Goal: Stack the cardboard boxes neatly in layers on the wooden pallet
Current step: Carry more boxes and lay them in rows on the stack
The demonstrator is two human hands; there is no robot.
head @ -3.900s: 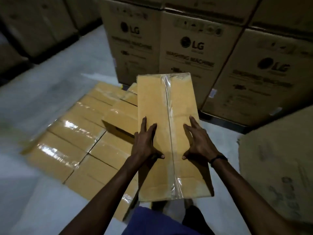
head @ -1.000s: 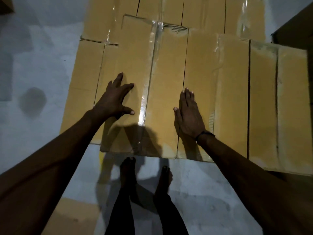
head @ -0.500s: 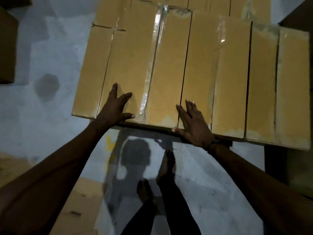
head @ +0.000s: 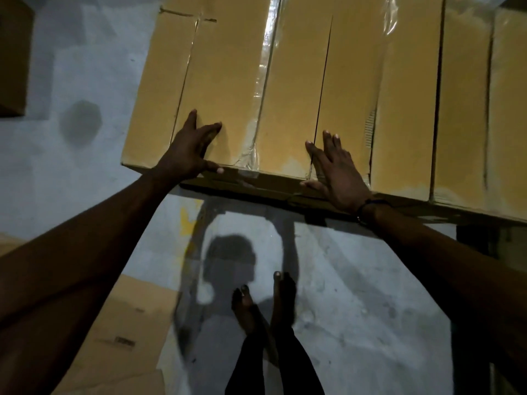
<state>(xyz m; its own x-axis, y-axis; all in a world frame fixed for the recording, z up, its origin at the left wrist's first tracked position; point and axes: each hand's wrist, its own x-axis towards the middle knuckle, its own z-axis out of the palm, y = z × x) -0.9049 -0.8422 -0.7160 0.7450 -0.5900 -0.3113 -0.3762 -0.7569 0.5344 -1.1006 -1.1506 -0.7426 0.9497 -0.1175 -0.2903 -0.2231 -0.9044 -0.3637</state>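
Your left hand (head: 186, 151) and right hand (head: 338, 169) lie flat, fingers spread, gripping nothing, on near end of taped box (head: 245, 89). Box on stack, long axis running away from you; left hand nearer outer edge.

3.9 s ago: both hands carried one taped box in the air. Now that box (head: 228, 89) lies in the top layer, second from the left. Left hand (head: 188, 151) and right hand (head: 339, 175) slid back from mid-top to its near edge, fingers flat, thumbs over the near face. Feet (head: 265, 303) stepped back from the stack.
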